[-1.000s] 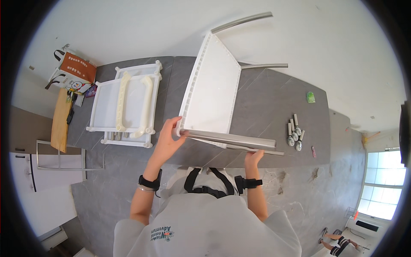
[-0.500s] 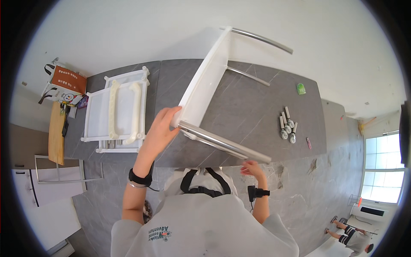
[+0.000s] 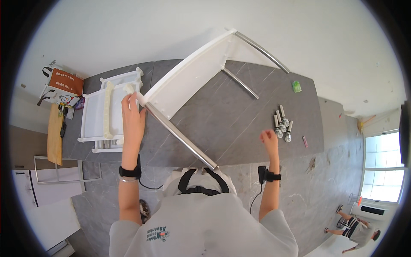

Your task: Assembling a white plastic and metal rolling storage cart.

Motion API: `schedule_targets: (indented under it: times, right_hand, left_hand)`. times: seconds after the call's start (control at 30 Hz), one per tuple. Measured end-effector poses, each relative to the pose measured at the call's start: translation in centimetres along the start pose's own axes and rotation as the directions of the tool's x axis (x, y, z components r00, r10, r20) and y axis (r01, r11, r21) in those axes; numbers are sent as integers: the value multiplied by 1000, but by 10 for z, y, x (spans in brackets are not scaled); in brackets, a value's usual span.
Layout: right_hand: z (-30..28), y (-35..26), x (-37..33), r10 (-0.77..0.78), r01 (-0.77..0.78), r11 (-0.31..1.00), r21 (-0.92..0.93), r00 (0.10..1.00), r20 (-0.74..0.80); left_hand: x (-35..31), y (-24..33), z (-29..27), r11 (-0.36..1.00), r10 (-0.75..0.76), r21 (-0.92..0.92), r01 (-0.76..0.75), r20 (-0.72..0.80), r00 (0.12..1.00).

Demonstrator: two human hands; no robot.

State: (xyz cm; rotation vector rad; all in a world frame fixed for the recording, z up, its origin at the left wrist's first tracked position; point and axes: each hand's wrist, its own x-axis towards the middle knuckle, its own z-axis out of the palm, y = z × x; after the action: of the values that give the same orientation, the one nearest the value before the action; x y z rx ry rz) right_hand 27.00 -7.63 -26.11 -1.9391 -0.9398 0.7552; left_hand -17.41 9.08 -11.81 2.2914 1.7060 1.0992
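A white rack shelf [image 3: 190, 75] with metal tube legs stands tilted over the grey table. My left hand [image 3: 133, 118] is closed on its near-left corner. From that corner a long metal tube [image 3: 182, 136] slants toward me, its end at the table's front edge. Two more tubes, a far one [image 3: 263, 52] and a shorter-looking one [image 3: 240, 82], project from the shelf's other end. My right hand [image 3: 269, 140], fingers loosely bent with nothing visible in them, hovers beside several casters [image 3: 282, 124] with metal stems; whether it touches one is unclear.
White shelf frames [image 3: 92, 115] lie stacked at left, a cream bar [image 3: 108, 111] on top. Beyond them are a printed bag [image 3: 64, 83] and a wooden board [image 3: 55, 132]. A green packet [image 3: 296, 87] and a pink item [image 3: 305, 141] lie at right. Another person [image 3: 359, 231] is in the far right background.
The shelf has swung, its near corner moving left with my left hand. My right hand has moved from near the tube end up and right to the casters.
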Motion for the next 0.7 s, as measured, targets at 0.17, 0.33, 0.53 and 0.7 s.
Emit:
schedule_targets:
  times: [0.17,0.33,0.53,0.7]
  right_hand:
    - [-25,-85,67,-502,414,849,-329,825,-259]
    - [-42,-174,140,-850,598,495,-630,484,-208]
    - [-25,-181,216,-512,347,496,-796,857,55]
    - [-21,-180,213,-450,291,488,-823,892,48]
  left_hand:
    - [-39,16,10,923,-314,-182,339,153,937]
    - [-63,52,11,491,-429,-555,671,516,742]
    - [-86,80,29,396,-353,-664,634,528,773]
    - [-79,83,19,340,-391,-711,616,488,780]
